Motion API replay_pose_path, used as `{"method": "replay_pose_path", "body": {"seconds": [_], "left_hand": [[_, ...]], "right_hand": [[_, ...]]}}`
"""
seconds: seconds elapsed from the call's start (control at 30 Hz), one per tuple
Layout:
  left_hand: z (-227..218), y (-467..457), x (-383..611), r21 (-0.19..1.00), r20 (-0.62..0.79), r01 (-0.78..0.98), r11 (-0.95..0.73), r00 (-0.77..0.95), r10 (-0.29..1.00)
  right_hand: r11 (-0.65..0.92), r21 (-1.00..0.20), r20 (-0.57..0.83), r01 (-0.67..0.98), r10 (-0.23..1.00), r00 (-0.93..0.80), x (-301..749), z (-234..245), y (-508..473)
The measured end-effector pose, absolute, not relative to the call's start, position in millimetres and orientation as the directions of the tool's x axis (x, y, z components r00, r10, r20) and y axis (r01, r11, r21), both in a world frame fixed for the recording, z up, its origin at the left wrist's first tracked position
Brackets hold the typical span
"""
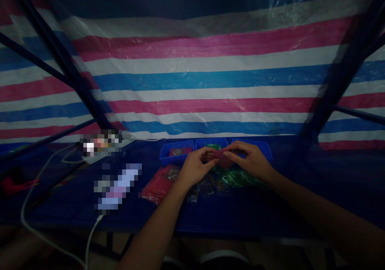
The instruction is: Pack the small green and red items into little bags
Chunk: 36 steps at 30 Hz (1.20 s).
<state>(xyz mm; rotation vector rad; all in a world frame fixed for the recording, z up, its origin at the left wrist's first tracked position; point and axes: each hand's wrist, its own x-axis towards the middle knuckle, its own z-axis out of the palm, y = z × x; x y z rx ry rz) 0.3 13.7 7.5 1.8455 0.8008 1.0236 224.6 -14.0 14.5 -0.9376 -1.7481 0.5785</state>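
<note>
Between my two hands is a small, flat, dark red piece (225, 161), too dim to name more exactly. My left hand (197, 166) has its fingers closed at the piece's left edge. From the other side my right hand (254, 160) pinches it between thumb and fingers. Below them lie green plastic-wrapped bits (240, 178) and clear little bags (207, 186) with small parts I cannot make out. A clear bag of red pieces (159, 185) rests left of my left wrist. Just behind the hands stands a row of blue trays (176, 158), the left one holding a reddish item.
The dark blue table (228, 218) runs across the view. At its left, a blurred phone-like object (120, 188) has a white cable (92, 232) attached. A blurred item sits on a white power strip (126, 140) behind. Dark metal poles (339, 77) and a striped tarp (204, 77) close off the back.
</note>
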Motion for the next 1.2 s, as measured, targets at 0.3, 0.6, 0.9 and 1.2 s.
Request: {"method": "replay_pose_path", "body": {"seconds": [0.3,0.6,0.9,1.2], "left_hand": [[10,10,-2,0.801,0.344,0.304,-0.515,0.471,0.812],[13,7,0,0.94,0.254,0.076,-0.331,0.489,0.834],[9,12,1,0.968,0.247,-0.145,-0.203,0.434,0.866],[20,22,-10,0.874,0.473,-0.164,-0.458,0.064,0.879]], "right_hand": [[0.548,-0.794,0.535,0.262,0.835,-0.125,225,10,-12],[0.417,-0.908,0.418,0.031,0.906,0.071,226,12,-6],[0.404,-0.914,0.398,-0.049,0.912,0.098,226,13,-5],[0.359,-0.933,0.354,0.04,0.931,-0.09,225,10,-4]]}}
